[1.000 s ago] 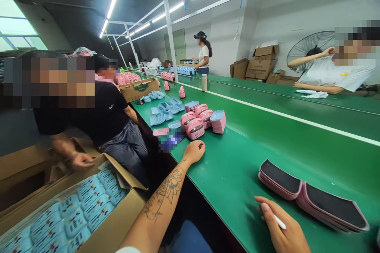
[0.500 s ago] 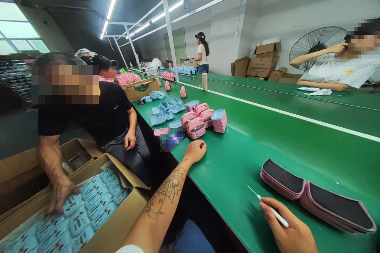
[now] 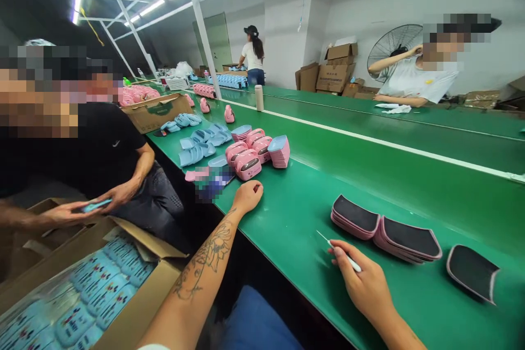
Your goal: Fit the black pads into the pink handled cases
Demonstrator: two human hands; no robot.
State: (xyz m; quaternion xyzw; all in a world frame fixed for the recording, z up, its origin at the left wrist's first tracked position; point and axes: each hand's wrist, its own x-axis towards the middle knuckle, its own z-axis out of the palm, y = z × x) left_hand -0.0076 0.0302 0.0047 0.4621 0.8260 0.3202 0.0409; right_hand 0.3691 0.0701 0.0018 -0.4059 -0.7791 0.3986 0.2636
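My right hand (image 3: 363, 276) grips a white-handled needle tool (image 3: 351, 263), its thin metal tip pointing away over the green tabletop. Beyond it lie two stacks of curved pink-edged panels with black faces, a left stack (image 3: 355, 217) and a right stack (image 3: 410, 238). One single black panel (image 3: 471, 273) rests apart at the right. My left hand (image 3: 248, 197) is a loose fist on the table near its edge, with nothing visible in it. Just past that hand stand pink rounded cases (image 3: 248, 164) with dark windows and a stack of pink trays (image 3: 279, 152).
Light-blue shells (image 3: 200, 145) lie farther up the green table (image 3: 295, 202). At my left, an open carton (image 3: 164, 284) holds blue printed pieces. A co-worker in a black shirt (image 3: 117, 147) sits beside it, holding a blue piece (image 3: 97, 205). A beige bottle (image 3: 258, 98) stands mid-table.
My view has swung right, bringing the single black panel into sight. The co-worker's hand has left the carton and now holds a blue piece. My hands keep much the same poses.
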